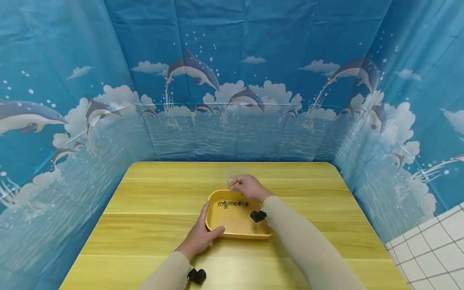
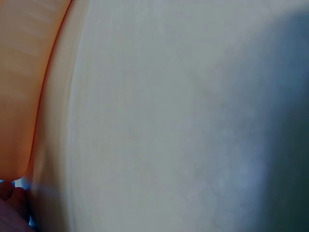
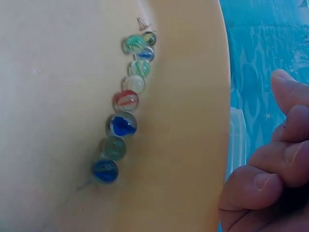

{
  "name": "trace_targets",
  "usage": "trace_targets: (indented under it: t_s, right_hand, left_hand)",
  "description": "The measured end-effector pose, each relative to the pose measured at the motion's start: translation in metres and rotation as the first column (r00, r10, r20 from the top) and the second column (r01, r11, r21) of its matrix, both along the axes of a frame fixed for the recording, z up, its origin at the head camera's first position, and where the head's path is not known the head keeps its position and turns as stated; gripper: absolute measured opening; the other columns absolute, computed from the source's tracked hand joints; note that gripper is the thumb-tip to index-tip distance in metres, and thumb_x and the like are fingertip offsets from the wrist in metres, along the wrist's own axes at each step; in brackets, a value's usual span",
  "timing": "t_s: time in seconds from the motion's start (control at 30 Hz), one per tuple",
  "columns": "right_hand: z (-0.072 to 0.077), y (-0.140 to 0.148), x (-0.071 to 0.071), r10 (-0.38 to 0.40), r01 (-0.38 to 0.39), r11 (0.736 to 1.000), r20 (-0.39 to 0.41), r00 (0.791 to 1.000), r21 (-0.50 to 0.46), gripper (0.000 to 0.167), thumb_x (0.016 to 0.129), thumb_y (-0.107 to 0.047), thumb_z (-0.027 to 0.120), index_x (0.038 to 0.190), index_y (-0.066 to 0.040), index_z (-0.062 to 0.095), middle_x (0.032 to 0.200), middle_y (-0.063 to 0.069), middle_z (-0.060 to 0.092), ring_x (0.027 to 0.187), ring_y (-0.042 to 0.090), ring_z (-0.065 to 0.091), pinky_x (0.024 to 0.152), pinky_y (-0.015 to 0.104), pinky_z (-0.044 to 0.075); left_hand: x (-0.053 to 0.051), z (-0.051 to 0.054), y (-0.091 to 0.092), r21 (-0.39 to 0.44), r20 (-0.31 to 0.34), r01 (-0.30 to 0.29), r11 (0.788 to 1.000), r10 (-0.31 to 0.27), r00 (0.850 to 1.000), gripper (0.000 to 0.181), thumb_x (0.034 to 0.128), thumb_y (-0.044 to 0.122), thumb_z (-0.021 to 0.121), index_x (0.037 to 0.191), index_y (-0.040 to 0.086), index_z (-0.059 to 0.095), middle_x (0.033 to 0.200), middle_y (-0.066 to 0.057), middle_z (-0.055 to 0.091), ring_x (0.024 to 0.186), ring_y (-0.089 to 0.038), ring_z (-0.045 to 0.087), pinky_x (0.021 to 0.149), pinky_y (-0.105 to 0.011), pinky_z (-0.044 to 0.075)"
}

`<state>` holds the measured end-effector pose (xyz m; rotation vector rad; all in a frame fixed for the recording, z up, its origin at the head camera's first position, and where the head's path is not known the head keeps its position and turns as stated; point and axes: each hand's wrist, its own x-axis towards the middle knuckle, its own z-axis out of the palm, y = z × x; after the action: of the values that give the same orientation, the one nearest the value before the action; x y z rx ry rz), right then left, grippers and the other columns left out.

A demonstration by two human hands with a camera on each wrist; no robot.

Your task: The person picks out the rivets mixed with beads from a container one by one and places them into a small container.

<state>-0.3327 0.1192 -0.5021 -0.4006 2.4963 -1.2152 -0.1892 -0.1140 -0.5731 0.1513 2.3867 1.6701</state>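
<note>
My left hand (image 1: 200,237) grips the near left corner of a yellow tray (image 1: 241,235), thumb on the front rim and fingers along its side. Several glass marbles (image 1: 232,204) form a row along the tray's far side; the right wrist view shows blue, green, clear and red-streaked marbles (image 3: 127,100). Beyond the far rim, my right hand (image 1: 249,187) hovers at a clear container (image 1: 237,170) with its fingers (image 3: 264,187) curled and nothing visible in them. The left wrist view shows the tray's side (image 2: 26,87) and part of a hand at the lower left.
The yellow wood-grain table (image 1: 145,225) extends around the tray. Blue dolphin-print curtains (image 1: 239,133) stand behind it and at both sides. White tiles (image 1: 431,249) show at the lower right. A small thin, wiry item (image 3: 143,23) lies beside the marbles.
</note>
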Motion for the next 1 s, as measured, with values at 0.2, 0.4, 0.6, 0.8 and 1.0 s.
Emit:
trace_targets:
  t_s: [0.2,0.4,0.6,0.8,1.0]
  right_hand:
    - [0.004,0.005,-0.005,-0.021,0.021,1.0,-0.022,1.0,0.016,0.024,0.107,-0.025,0.063,0.119,-0.01,0.077,0.109,0.008,0.071,0.053,0.014,0.037,0.055,0.03,0.039]
    - [0.009,0.011,-0.009,-0.032,0.033,0.999,-0.038,0.999,0.02,0.026,0.108,-0.026,0.062,0.123,-0.009,0.075,0.109,0.01,0.068,0.06,0.016,0.044,0.062,0.032,0.043]
    - [0.01,0.016,-0.014,-0.071,0.071,0.997,0.009,0.997,-0.024,0.022,0.108,-0.024,0.063,0.121,-0.012,0.075,0.117,0.014,0.068,0.072,0.018,0.053,0.07,0.032,0.051]
    - [0.01,0.019,-0.017,-0.097,0.097,0.995,0.003,0.995,-0.028,0.016,0.107,-0.023,0.063,0.115,-0.017,0.076,0.122,0.012,0.07,0.082,0.023,0.057,0.072,0.034,0.05]
    - [0.01,0.022,-0.022,-0.098,0.098,0.995,-0.039,0.994,0.012,0.023,0.108,-0.024,0.062,0.122,-0.012,0.075,0.132,0.008,0.07,0.098,0.024,0.061,0.081,0.036,0.049]
  left_hand:
    - [0.0,-0.001,-0.001,0.019,0.001,0.004,1.0,-0.004,1.0,0.106,0.0972,0.038,0.077,0.17,0.033,0.001,0.166,-0.021,0.038,0.132,-0.029,0.061,0.113,-0.052,0.043]
    - [-0.001,-0.005,-0.001,0.011,0.005,-0.003,1.0,0.003,1.0,0.106,0.0965,0.04,0.078,0.17,0.033,0.002,0.169,-0.018,0.034,0.136,-0.028,0.059,0.116,-0.051,0.041]
    - [-0.002,-0.005,-0.002,0.033,-0.002,0.009,0.999,-0.009,1.0,0.106,0.0969,0.038,0.078,0.171,0.032,0.001,0.169,-0.019,0.034,0.136,-0.03,0.059,0.114,-0.051,0.042]
    - [-0.002,-0.004,-0.002,0.06,0.001,0.022,0.998,-0.022,1.0,0.106,0.0975,0.037,0.077,0.171,0.031,0.0,0.167,-0.021,0.036,0.133,-0.03,0.061,0.111,-0.05,0.046]
    - [-0.003,-0.003,-0.001,0.057,-0.001,0.018,0.998,-0.018,1.0,0.106,0.0975,0.036,0.077,0.171,0.031,0.0,0.168,-0.021,0.034,0.134,-0.03,0.061,0.113,-0.05,0.045]
